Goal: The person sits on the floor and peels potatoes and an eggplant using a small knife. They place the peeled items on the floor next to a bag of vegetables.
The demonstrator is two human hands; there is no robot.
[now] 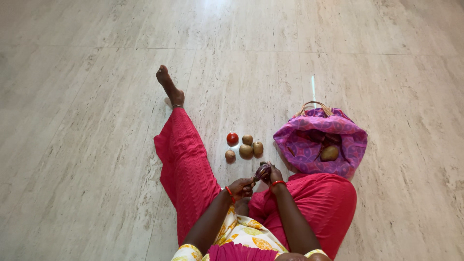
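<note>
1. Pale stone floor point(96, 121) fills the view, laid in large tiles with thin seams.
2. A person sits on it in red trousers, one leg point(181, 154) stretched toward 11 o'clock, bare foot at its end, the other knee point(328, 198) folded at 4 o'clock.
3. Both hands meet just ahead of the lap, near the centre of the view.
4. The right hand point(274, 175) is closed around a small dark purple eggplant point(263, 171), which sits at its 9 o'clock side, tilted.
5. The left hand point(240, 187) lies at 7 o'clock from the eggplant, fingers curled in, its fingertips at the eggplant's lower end; whether they pinch it I cannot tell.
6. Each wrist wears a red bangle.
7. At 12 o'clock from the hands, near but apart, lies a small cluster: a red tomato point(232, 138) and four brownish potatoes point(246, 151), close together.
8. At 2 o'clock from the hands stands a purple cloth bag point(309, 140) with cane handles, mouth open, just beside the folded knee.
9. Inside the bag one more potato point(329, 153) shows.
</note>
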